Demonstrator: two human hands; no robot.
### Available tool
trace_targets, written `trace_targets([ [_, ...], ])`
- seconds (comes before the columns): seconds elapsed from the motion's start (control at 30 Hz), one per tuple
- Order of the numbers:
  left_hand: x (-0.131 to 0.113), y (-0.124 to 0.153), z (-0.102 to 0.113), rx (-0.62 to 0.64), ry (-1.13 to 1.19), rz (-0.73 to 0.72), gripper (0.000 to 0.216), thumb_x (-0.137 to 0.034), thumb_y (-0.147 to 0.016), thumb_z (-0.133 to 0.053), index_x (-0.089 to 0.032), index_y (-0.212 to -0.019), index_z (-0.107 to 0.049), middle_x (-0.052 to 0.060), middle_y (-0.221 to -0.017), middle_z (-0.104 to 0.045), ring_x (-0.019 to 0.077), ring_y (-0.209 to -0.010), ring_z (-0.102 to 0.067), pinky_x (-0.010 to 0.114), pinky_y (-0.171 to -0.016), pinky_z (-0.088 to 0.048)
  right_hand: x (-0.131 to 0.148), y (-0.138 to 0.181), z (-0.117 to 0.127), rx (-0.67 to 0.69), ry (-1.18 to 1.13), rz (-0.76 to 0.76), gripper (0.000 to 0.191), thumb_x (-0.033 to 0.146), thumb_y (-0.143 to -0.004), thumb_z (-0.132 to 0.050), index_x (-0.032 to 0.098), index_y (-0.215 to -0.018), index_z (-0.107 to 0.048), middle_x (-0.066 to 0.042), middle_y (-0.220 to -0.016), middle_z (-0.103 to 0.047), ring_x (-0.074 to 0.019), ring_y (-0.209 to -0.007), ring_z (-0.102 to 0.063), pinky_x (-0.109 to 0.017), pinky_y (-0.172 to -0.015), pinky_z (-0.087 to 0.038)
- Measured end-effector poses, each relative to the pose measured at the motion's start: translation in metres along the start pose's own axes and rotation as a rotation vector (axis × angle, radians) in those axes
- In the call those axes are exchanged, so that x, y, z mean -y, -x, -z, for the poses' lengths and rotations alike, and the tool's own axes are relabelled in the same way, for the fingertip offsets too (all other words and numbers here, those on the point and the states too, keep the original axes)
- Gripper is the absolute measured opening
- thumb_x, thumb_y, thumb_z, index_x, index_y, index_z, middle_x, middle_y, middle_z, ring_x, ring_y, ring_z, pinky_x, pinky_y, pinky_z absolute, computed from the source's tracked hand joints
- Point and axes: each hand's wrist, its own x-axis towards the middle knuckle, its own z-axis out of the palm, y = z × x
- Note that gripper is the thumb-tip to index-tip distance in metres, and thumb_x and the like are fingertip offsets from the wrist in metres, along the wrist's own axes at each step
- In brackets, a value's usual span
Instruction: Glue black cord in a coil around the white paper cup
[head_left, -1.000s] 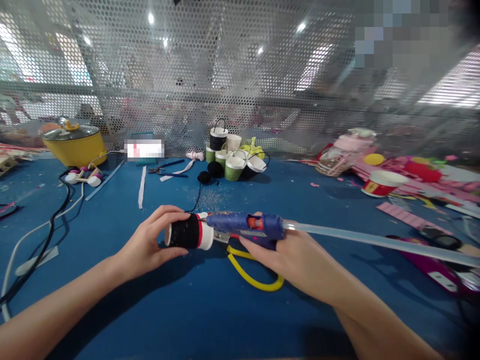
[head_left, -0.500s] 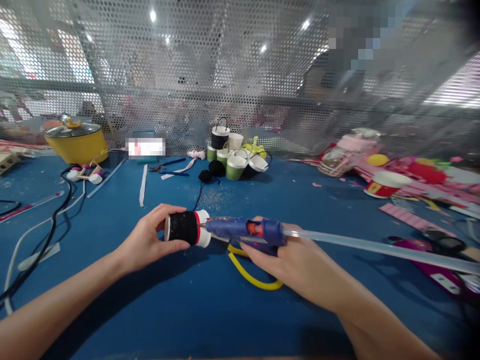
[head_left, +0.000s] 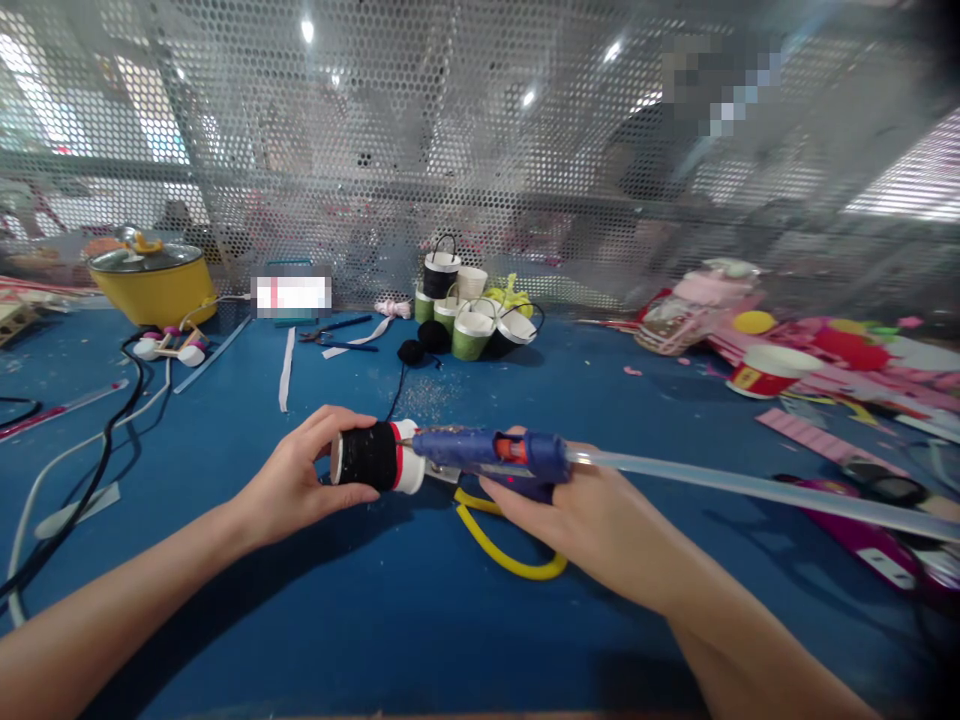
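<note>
My left hand [head_left: 300,475] is closed around a paper cup [head_left: 367,458] lying on its side, wrapped in black yarn with a red band and a white rim end. My right hand [head_left: 577,510] grips a blue hot glue gun [head_left: 487,457], a long clear glue stick [head_left: 697,477] sticking out of its back. The gun's nozzle meets the cup near the red band; whether it touches cannot be made out. From the cup a black strand runs back to a ball of black yarn [head_left: 411,352]. Under the gun lie yellow-handled scissors [head_left: 510,560], partly hidden.
Several small yarn-wrapped cups [head_left: 472,330] stand at the back by the mesh screen [head_left: 375,130]. Pliers [head_left: 337,328] and a white strip [head_left: 286,370] lie left of them. A yellow pot [head_left: 154,290] and cables [head_left: 112,430] are left; a purple power strip [head_left: 862,535] is right.
The glue gun's nozzle has shifted slightly left and up along the cup's red band. My left hand and the cup have barely moved.
</note>
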Motion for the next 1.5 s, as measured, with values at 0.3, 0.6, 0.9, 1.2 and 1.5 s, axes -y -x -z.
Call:
trace_targets([
  [0.3, -0.008, 0.001, 0.002, 0.055, -0.158, -0.132, 0.045, -0.024, -0.075, -0.064, -0.022, -0.117, -0.045, 0.011, -0.114, -0.050, 0.0237, -0.105, -0.051, 0.040, -0.089, -0.045, 0.009, -0.012, 0.007, 0.078, -0.044, -0.128, 0.020, 0.021, -0.077, -0.044, 0.020, -0.068, -0.063, 0.001, -0.046, -0.051, -0.0132, -0.042, -0.046, -0.025, -0.040, -0.037],
  [0.6, -0.006, 0.000, 0.002, 0.047, -0.210, -0.140, 0.045, -0.023, -0.076, -0.063, -0.023, -0.117, -0.044, 0.011, -0.116, -0.047, 0.0239, -0.108, -0.049, 0.041, -0.092, -0.043, -0.020, -0.025, 0.003, 0.073, -0.505, -0.335, 0.020, 0.035, -0.075, -0.054, 0.017, -0.065, -0.052, 0.003, -0.049, -0.053, -0.0108, -0.044, -0.050, -0.023, -0.047, -0.042],
  [0.9, -0.009, 0.002, 0.004, 0.004, -0.233, -0.162, 0.045, -0.022, -0.076, -0.063, -0.022, -0.116, -0.045, 0.011, -0.117, -0.048, 0.0241, -0.109, -0.050, 0.041, -0.092, -0.044, -0.081, -0.053, -0.028, 0.050, -0.193, -0.627, 0.034, 0.037, -0.086, -0.040, 0.012, -0.070, -0.056, -0.010, -0.067, -0.064, -0.0138, -0.056, -0.059, -0.024, -0.055, -0.044],
  [1.2, -0.008, 0.004, 0.001, 0.023, -0.220, -0.211, 0.043, -0.022, -0.077, -0.061, -0.023, -0.117, -0.044, 0.011, -0.119, -0.046, 0.0241, -0.110, -0.049, 0.041, -0.092, -0.044, -0.045, -0.072, -0.030, 0.091, -0.099, -0.463, 0.043, 0.045, -0.086, -0.040, 0.012, -0.082, -0.068, -0.014, -0.094, -0.065, -0.0230, -0.092, -0.057, -0.031, -0.079, -0.040],
  [1.5, -0.011, 0.007, -0.001, 0.133, -0.209, -0.280, 0.042, -0.022, -0.078, -0.060, -0.023, -0.118, -0.044, 0.011, -0.121, -0.044, 0.0232, -0.115, -0.044, 0.039, -0.095, -0.041, 0.017, -0.086, -0.047, 0.311, -1.015, -0.255, 0.030, 0.044, -0.070, -0.064, 0.014, -0.073, -0.064, -0.003, -0.073, -0.063, -0.0122, -0.067, -0.053, -0.026, -0.066, -0.041],
])
